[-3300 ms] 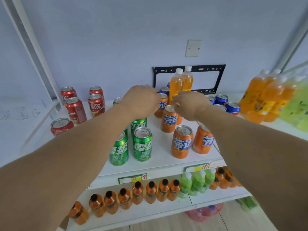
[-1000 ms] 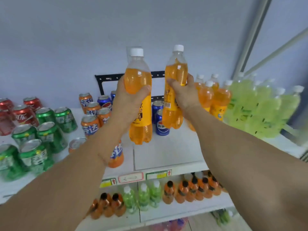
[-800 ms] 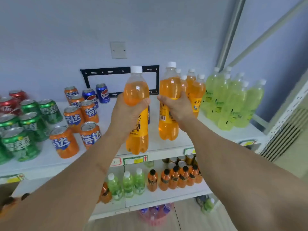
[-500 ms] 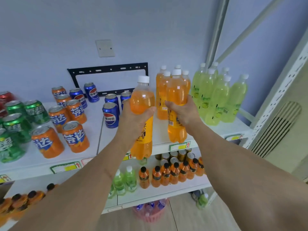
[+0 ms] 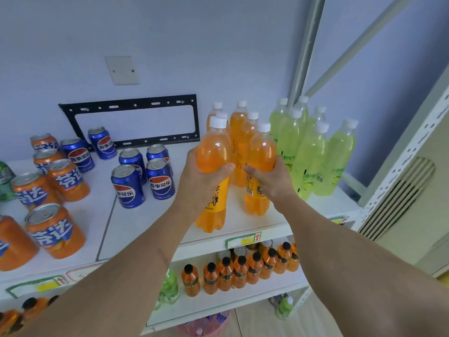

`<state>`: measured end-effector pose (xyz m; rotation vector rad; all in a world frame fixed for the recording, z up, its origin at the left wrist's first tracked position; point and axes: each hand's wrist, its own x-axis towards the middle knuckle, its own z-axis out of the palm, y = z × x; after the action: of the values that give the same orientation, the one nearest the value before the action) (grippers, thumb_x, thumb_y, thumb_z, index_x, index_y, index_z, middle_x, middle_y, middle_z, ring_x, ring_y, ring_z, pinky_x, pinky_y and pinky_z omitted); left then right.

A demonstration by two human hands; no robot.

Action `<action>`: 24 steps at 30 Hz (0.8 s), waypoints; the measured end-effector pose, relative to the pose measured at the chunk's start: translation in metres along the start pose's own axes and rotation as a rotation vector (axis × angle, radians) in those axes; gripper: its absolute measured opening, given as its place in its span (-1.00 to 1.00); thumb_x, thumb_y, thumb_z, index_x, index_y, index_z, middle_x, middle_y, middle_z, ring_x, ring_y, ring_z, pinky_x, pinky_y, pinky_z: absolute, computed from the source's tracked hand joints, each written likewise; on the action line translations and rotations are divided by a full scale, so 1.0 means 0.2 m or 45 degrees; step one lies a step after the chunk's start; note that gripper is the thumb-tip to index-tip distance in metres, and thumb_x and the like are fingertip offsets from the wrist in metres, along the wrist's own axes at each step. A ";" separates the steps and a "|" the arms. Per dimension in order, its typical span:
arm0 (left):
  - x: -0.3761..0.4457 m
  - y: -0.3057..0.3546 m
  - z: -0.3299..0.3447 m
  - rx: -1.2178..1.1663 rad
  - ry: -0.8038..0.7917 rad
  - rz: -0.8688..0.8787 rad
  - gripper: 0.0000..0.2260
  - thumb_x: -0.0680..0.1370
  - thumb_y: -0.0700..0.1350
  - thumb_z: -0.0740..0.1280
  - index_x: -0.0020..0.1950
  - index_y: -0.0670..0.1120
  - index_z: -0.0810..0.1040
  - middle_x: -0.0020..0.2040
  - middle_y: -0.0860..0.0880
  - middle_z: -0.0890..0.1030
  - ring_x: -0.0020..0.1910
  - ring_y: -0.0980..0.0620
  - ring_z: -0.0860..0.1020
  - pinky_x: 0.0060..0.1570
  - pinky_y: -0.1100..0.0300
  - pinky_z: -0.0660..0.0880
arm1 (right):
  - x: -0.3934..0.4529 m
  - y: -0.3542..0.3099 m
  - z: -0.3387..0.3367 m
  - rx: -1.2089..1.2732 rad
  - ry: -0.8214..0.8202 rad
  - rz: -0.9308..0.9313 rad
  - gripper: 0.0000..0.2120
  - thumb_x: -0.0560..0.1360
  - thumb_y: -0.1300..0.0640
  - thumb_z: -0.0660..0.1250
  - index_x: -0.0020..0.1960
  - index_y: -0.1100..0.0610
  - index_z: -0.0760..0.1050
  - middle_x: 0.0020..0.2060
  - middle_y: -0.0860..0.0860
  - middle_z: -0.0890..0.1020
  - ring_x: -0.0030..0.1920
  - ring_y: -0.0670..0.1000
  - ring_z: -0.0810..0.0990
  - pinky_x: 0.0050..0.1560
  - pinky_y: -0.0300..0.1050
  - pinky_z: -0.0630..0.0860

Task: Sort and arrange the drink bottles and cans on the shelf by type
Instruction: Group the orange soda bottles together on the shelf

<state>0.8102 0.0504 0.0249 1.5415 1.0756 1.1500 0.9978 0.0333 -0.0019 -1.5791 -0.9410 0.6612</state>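
Note:
My left hand (image 5: pixel 201 183) grips an orange soda bottle (image 5: pixel 213 152) with a white cap, its base low over the shelf's front edge. My right hand (image 5: pixel 269 181) grips a second orange soda bottle (image 5: pixel 260 149), whose base looks to rest on the white shelf (image 5: pixel 136 222). Both stand upright, side by side, just in front of a group of orange bottles (image 5: pixel 239 132). Right of these stand several lime-green bottles (image 5: pixel 313 152). Blue Pepsi cans (image 5: pixel 143 176) sit left of my hands, orange Fanta cans (image 5: pixel 56 205) further left.
A black metal bracket (image 5: pixel 131 122) leans on the wall behind the cans. A lower shelf (image 5: pixel 218 302) holds small orange and green bottles. A white perforated upright (image 5: pixel 401 154) bounds the shelf on the right. A green can's edge (image 5: pixel 4 181) shows at far left.
Both hands lifted the two orange bottles from among the cans, carried them right and lowered them to the shelf in front of the orange bottle group. My view turned right.

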 end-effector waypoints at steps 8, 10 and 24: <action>0.05 0.00 0.12 0.020 0.130 -0.050 -0.33 0.41 0.11 0.51 0.42 0.16 0.24 0.23 0.13 0.49 0.16 0.11 0.51 0.00 0.19 0.49 | 0.13 0.09 -0.03 0.137 -0.121 0.011 -0.30 0.32 0.01 0.61 0.35 -0.04 0.36 0.11 -0.06 0.62 0.10 0.02 0.61 0.12 0.06 0.58; 0.05 -0.01 0.15 0.057 0.155 -0.069 -0.32 0.41 0.13 0.50 0.43 0.15 0.24 0.24 0.12 0.48 0.16 0.09 0.50 -0.02 0.20 0.48 | 0.13 0.10 -0.03 0.163 -0.152 0.007 -0.30 0.32 0.01 0.61 0.35 -0.05 0.34 0.11 -0.07 0.61 0.10 0.01 0.60 0.14 0.09 0.57; 0.10 -0.06 0.22 0.246 0.144 -0.142 -0.18 0.25 0.33 0.51 0.44 0.20 0.30 0.26 0.12 0.55 0.21 0.02 0.55 0.15 -0.11 0.55 | -0.05 0.16 -0.20 -1.623 -0.470 -0.088 -0.90 0.56 0.10 0.20 -0.04 0.09 0.46 -0.29 -0.01 0.43 -0.16 0.09 0.52 -0.26 -0.11 0.42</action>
<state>0.8543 0.0647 0.0095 1.5561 1.3655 1.0930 1.0327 0.0030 -0.0256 -2.5292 -1.8955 0.2586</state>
